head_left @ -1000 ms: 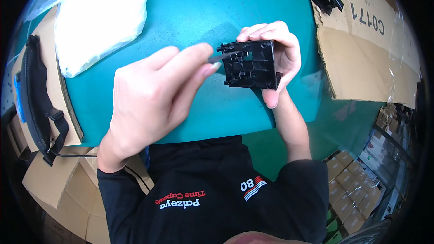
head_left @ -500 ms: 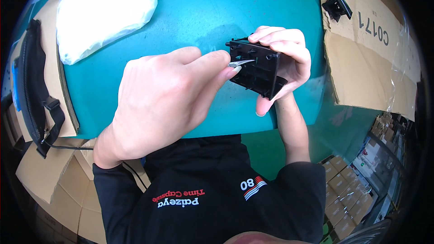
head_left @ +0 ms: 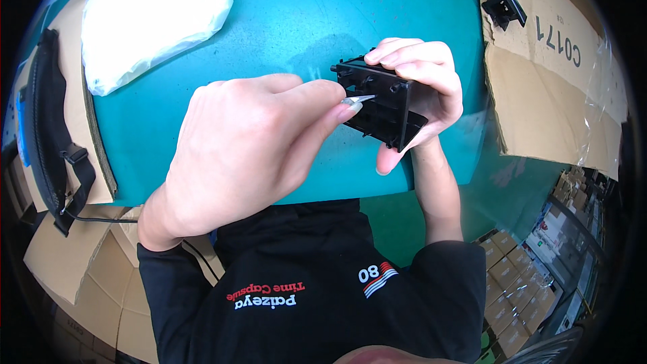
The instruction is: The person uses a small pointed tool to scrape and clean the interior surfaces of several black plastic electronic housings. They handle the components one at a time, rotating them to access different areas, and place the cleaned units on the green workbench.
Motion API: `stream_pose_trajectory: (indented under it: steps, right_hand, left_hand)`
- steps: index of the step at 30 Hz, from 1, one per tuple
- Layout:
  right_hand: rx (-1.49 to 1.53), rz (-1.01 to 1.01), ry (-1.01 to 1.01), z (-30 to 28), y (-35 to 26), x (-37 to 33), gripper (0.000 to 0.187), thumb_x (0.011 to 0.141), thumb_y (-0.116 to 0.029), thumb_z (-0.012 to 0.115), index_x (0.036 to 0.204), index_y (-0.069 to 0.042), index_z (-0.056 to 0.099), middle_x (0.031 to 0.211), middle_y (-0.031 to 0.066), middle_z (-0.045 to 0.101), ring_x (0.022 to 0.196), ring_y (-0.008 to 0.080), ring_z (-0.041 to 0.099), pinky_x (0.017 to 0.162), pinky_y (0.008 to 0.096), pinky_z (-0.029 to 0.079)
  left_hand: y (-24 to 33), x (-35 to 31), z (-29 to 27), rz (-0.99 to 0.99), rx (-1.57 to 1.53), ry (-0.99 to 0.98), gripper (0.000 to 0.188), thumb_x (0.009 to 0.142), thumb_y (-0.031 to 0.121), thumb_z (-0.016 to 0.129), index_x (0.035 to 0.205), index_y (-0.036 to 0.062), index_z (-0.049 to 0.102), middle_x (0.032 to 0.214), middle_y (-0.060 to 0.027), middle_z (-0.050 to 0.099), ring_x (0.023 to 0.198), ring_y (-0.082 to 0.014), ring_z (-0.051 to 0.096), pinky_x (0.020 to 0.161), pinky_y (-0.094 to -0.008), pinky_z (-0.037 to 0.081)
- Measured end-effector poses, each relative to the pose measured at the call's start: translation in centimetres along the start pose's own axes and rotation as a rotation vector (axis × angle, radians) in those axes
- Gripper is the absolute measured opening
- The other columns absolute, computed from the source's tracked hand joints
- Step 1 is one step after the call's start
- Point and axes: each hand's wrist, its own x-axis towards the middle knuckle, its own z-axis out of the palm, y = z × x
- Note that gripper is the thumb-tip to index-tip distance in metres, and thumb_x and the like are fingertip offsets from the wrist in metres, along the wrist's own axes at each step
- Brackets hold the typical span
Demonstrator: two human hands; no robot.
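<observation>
My left hand (head_left: 249, 138) is closed, thumb and forefinger pinching a slim pointed metal blade (head_left: 359, 99). Any handle it has is hidden inside the fist. The blade's tip lies over the studded, slotted face of a black plastic housing (head_left: 385, 109); whether it touches the plastic I cannot tell. Around the housing's far and right sides wraps my right hand (head_left: 435, 84), fingers on the top edge and thumb below. The housing is held tilted above the table, its pegged face turned toward my left hand.
Beneath my hands is a green-topped table (head_left: 296, 20). A white plastic-wrapped bundle (head_left: 158, 20) lies at the far left. At right, a cardboard sheet (head_left: 539, 94) bears another black plastic part (head_left: 504, 9). A black strap (head_left: 57, 128) rests on cardboard at left; stacked cartons (head_left: 509, 283) stand lower right.
The housing has shifted slightly left and turned a little in my right hand. The blade tip has moved slightly toward me and left across its face.
</observation>
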Motion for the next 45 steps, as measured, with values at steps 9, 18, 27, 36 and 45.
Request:
stream_pose_trajectory:
  steps: [9, 18, 27, 36, 45]
  right_hand:
    - [-0.159, 0.053, -0.089, -0.9, -1.0, 0.5, 0.092, 0.046, -0.050, 0.102, 0.113, 0.003, 0.070, 0.105, 0.0145, 0.073, 0.098, 0.0298, 0.073, 0.083, 0.0379, 0.060]
    - [-0.223, 0.004, 0.009, -1.6, -0.5, -0.1, 0.096, 0.048, -0.060, 0.098, 0.113, 0.005, 0.069, 0.105, 0.0143, 0.073, 0.100, 0.0288, 0.071, 0.088, 0.0384, 0.057]
    - [1.097, 1.113, 0.750, -0.4, -0.7, -1.2, 0.096, 0.090, -0.085, 0.048, 0.133, -0.001, 0.062, 0.120, 0.0270, 0.070, 0.098, 0.0391, 0.074, 0.086, 0.0494, 0.064]
    - [1.320, 1.121, 0.632, -0.1, -0.3, -2.3, 0.075, 0.098, -0.075, 0.050, 0.120, -0.007, 0.073, 0.128, 0.0217, 0.069, 0.115, 0.0376, 0.068, 0.099, 0.0528, 0.057]
    - [1.336, 1.101, 0.641, 0.1, -0.5, -2.1, 0.074, 0.098, -0.074, 0.050, 0.120, -0.006, 0.071, 0.128, 0.0236, 0.069, 0.114, 0.0375, 0.069, 0.095, 0.0538, 0.060]
  left_hand:
    - [0.2, -0.7, 1.0, 0.191, 0.568, 0.093, 0.018, 0.086, 0.021, 0.080, 0.098, 0.0143, 0.070, 0.068, -0.0026, 0.041, 0.054, -0.0166, 0.050, 0.049, -0.0323, 0.040]
    - [-1.6, 0.2, 1.4, 0.301, 0.630, 0.284, 0.024, 0.086, 0.025, 0.079, 0.107, 0.0139, 0.074, 0.075, -0.0008, 0.042, 0.063, -0.0161, 0.048, 0.056, -0.0318, 0.041]
    - [-4.1, 1.5, 3.4, 0.180, 0.176, 0.254, 0.038, 0.088, 0.013, 0.081, 0.126, 0.0102, 0.077, 0.074, -0.0046, 0.052, 0.061, -0.0153, 0.052, 0.055, -0.0301, 0.043]
    - [-4.1, 1.8, 4.3, 0.274, 0.186, 0.249, 0.036, 0.085, 0.012, 0.083, 0.120, 0.0060, 0.077, 0.073, -0.0046, 0.052, 0.059, -0.0160, 0.052, 0.052, -0.0299, 0.042]
    - [-3.6, 1.8, 4.1, 0.232, 0.210, 0.257, 0.032, 0.086, 0.012, 0.083, 0.116, 0.0055, 0.078, 0.072, -0.0048, 0.052, 0.057, -0.0156, 0.052, 0.051, -0.0293, 0.041]
